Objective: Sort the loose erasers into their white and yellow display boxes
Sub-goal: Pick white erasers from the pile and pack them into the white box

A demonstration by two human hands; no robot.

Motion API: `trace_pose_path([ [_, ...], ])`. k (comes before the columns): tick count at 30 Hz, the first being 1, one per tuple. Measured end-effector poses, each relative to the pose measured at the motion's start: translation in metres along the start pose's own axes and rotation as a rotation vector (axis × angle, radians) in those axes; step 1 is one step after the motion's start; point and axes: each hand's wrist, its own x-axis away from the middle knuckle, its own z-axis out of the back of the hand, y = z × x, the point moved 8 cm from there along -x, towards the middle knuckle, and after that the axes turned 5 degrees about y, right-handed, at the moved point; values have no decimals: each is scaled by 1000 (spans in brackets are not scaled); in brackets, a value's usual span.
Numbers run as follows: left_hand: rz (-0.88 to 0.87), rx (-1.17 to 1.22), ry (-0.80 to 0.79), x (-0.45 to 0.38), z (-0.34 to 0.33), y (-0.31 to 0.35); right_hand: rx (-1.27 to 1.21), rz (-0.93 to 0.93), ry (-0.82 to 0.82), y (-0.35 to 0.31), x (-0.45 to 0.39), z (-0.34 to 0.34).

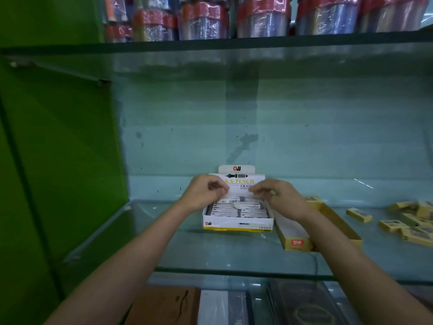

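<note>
Both hands hover over the white box (237, 225) on the glass shelf (234, 254), left hand (203, 192) and right hand (278, 198) with fingers curled, holdings unclear, while yellow erasers (412, 221) lie loose beside the yellow box (298, 241).

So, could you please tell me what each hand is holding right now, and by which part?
It cannot be told. The left hand and right hand hover with curled fingers over the white display box, but blur hides any eraser pinched.
</note>
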Motion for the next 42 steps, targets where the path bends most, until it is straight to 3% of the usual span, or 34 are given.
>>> trace_pose_path([
  [4,27,178,100,-1,7,-3,-129,-74,133,12,-2,13],
  [7,-2,149,173,-1,12,-2,-169,-78,146,12,-3,11],
  [16,-40,90,212,-5,15,-2,100,123,-180,-20,1,-18],
  [18,-45,87,219,-4,16,-3,-8,101,-148,-19,0,-16],
  [22,-47,89,240,-4,20,-6,-476,-16,-56,-14,1,0],
  [26,-37,91,246,-4,20,-7,-589,-36,-117,-15,5,2],
  [32,-36,98,244,-2,22,-6,-451,46,-110,-18,6,-4],
  [37,-37,84,241,-2,22,-8,162,166,-7,-18,2,-7],
  [42,-33,72,252,-1,25,-11,336,202,-24,-23,3,-10],
])
